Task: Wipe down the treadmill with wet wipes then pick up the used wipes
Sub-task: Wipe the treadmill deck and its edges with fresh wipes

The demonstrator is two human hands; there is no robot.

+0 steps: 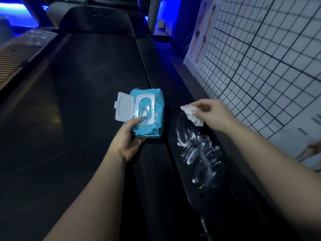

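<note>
Left hand (128,138) is gripping the near end of a blue wipes pack (149,101), thumb on the dispenser opening; its white flip lid (124,108) is standing open to the left. Right hand (214,113) is pinching a crumpled white wipe (192,115), fingers curled, at the treadmill's right side rail (213,202). White smears (199,152) are showing on the rail just near of the wipe. The belt (78,101) is lying left; a gridded wall chart (269,58) is hanging right.

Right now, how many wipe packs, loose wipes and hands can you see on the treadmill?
blue plastic wet-wipe pack, white lid open: 1
crumpled white wipe: 1
hands: 2, the left hand and the right hand
Total: 4
</note>
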